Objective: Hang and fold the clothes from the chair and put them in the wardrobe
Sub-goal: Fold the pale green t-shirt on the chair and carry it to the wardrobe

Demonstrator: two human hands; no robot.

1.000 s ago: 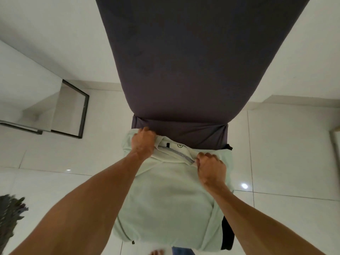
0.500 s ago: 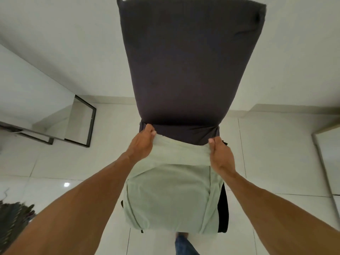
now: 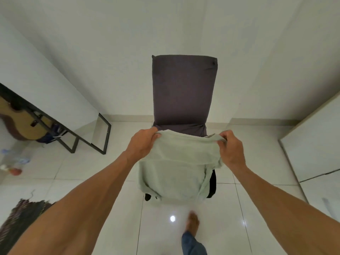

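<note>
The left hand [image 3: 142, 144] and the right hand [image 3: 232, 150] each gripped an upper corner of the pale green shirt [image 3: 174, 173] with curled fingers. The shirt's lower part draped over the seat of the dark chair [image 3: 184, 89], at twelve o'clock from the person. A guitar [image 3: 22, 126] leaned at nine o'clock, and a bare foot [image 3: 192, 223] stood at six o'clock from the chair.

One dark grey chair [image 3: 184, 89], one pale green shirt [image 3: 176, 173], one black garment [image 3: 213, 183], two hands: left hand [image 3: 142, 144], right hand [image 3: 230, 150], one guitar [image 3: 20, 122], one black metal frame [image 3: 107, 138], one striped cloth [image 3: 24, 214], one bare foot [image 3: 193, 222].
</note>
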